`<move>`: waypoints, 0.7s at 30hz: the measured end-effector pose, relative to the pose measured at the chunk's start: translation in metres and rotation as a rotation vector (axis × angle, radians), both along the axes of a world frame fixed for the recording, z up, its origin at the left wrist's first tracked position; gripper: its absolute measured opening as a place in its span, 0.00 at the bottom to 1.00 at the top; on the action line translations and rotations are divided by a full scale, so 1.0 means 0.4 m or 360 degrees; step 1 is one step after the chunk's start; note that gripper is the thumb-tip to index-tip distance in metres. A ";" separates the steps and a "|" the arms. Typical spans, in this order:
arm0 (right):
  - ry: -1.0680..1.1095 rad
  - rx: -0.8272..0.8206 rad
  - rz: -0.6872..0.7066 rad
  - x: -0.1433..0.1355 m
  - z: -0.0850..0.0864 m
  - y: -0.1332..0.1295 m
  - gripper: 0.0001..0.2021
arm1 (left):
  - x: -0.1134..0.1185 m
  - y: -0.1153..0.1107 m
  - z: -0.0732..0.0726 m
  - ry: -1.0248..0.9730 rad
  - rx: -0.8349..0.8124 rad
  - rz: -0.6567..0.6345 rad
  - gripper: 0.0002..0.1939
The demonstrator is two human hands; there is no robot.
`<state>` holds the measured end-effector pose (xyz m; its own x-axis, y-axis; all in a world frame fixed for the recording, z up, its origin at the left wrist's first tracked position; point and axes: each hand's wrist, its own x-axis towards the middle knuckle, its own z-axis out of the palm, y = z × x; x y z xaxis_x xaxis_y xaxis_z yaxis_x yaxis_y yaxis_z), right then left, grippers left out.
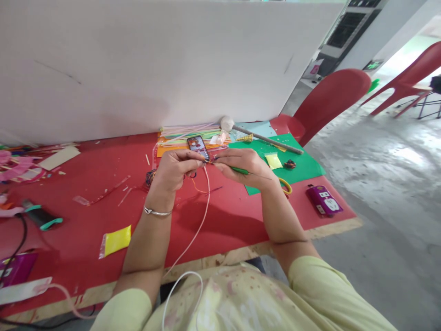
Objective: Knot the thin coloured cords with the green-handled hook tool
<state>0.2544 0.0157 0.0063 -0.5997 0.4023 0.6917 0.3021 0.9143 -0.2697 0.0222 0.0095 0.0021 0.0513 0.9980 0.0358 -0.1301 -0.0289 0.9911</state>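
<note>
My left hand is closed, its thumb and fingertips pinching thin coloured yarn above the red table. An orange strand and dark strands hang below the fingers. My right hand is closed round a thin rod with a green grip that looks like a crochet hook; its dark shaft sticks out to the right. The fingertips of both hands nearly meet, and the small work between them is too fine to make out. Just behind them a phone shows a picture, with a white cable running down from near it.
A dark multicoloured yarn bundle lies by my left wrist, another on green sheet. Yellow scissors handles, a purple box, yellow packet and glue gun lie around. A white partition stands behind.
</note>
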 end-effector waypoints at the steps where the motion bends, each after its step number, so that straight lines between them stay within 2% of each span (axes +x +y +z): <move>1: -0.0029 0.0034 -0.0045 -0.004 -0.002 -0.001 0.14 | 0.001 0.000 0.003 -0.0035 -0.0020 0.0001 0.06; 5: -0.0157 0.0269 -0.0279 -0.024 -0.016 -0.002 0.15 | 0.001 0.004 0.009 -0.0221 -0.0112 0.0051 0.08; 9: -0.0203 0.0346 -0.0288 -0.028 -0.020 -0.001 0.15 | 0.000 0.006 0.009 -0.0240 -0.0092 0.0095 0.09; 13: -0.0198 0.0244 -0.0229 -0.020 -0.011 -0.002 0.15 | -0.003 0.008 0.006 -0.0133 -0.0005 0.0110 0.06; 21: 0.0185 -0.0187 0.0091 -0.010 0.008 -0.004 0.12 | -0.008 0.006 -0.006 -0.0109 -0.0064 -0.0061 0.06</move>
<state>0.2504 0.0141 0.0094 -0.5426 0.4520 0.7080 0.2113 0.8892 -0.4058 0.0191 0.0119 -0.0004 0.0882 0.9961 0.0003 -0.1981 0.0173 0.9800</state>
